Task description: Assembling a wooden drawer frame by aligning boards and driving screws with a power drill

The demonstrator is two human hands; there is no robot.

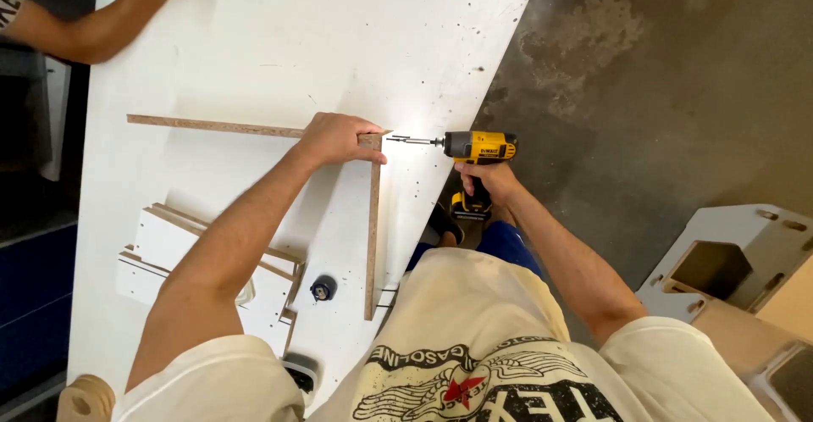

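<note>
Pressing down on the corner where two particle-board panels meet, the left hand (pixel 339 138) lies with its fingers curled over the joint, its grip closed on the top edge of the boards. One panel (pixel 212 125) runs leftward from that corner as a thin raw edge; the other panel (pixel 373 227) runs down from it toward the person's body. Both stand on edge on the large white board (pixel 279 41) that serves as the table.

The right hand (pixel 487 180) has its grip wrapped fully around the handle of a yellow and black cordless drill (pixel 478 147), held level just beyond the table's right edge. The drill's bit (pixel 415 141) points left at the outer face of the corner, its tip touching or just short of the board; which of the two cannot be told.

Lower left on the table lies a stack of white panels (pixel 169 248) with raw brown edges, partly under the left forearm. Near them sits a small round black part (pixel 323 287), apart from the upright panel. Nothing here shows as a filled container.

At the top left another person's arm (pixel 93 24) rests its hand on the far end of the table. To the right, on the concrete floor (pixel 660 74), stands a white furniture piece with cut-out openings (pixel 728 261).
</note>
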